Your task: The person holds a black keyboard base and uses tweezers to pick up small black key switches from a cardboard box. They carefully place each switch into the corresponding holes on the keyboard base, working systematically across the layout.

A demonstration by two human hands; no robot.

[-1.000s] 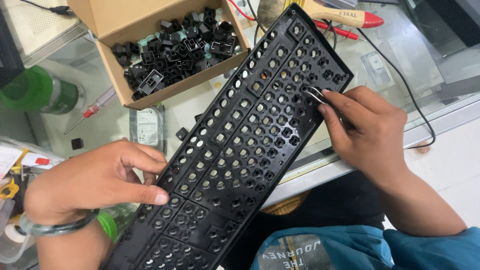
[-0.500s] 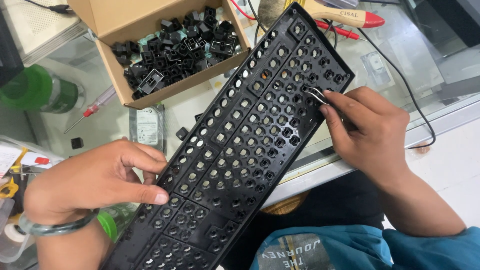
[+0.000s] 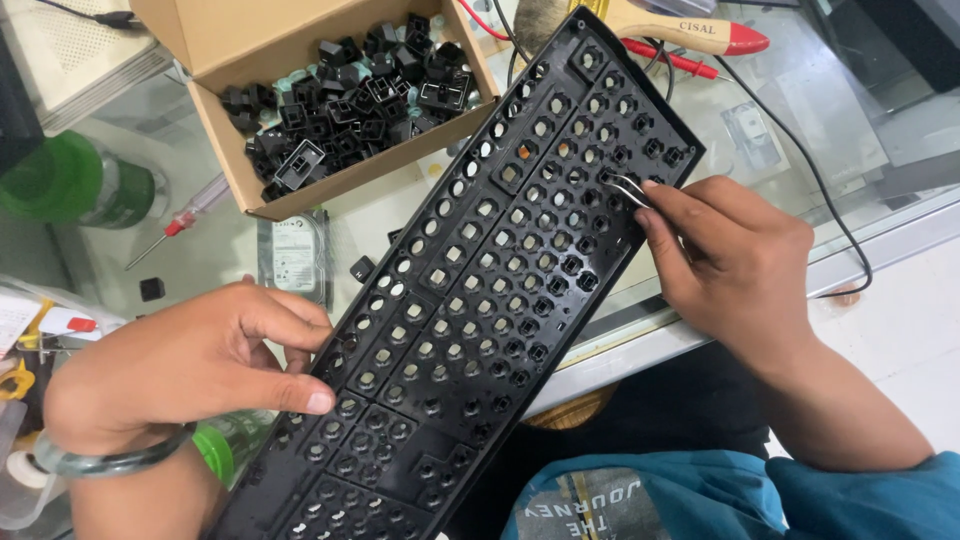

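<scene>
A black keyboard frame (image 3: 470, 300) with rows of empty key holes lies diagonally across the glass table edge and my lap. My left hand (image 3: 190, 365) grips its left edge, thumb on top near the lower rows. My right hand (image 3: 735, 265) pinches metal tweezers (image 3: 628, 188), whose tips press into a key hole near the frame's upper right end. An open cardboard box (image 3: 300, 90) holding several loose black keycaps stands behind the frame.
A hard drive (image 3: 292, 255) lies beside the frame. A red-handled screwdriver (image 3: 180, 220) and a green bottle (image 3: 75, 185) are at left. A black cable (image 3: 800, 150) crosses the glass at right. Two stray keycaps (image 3: 152, 289) sit on the table.
</scene>
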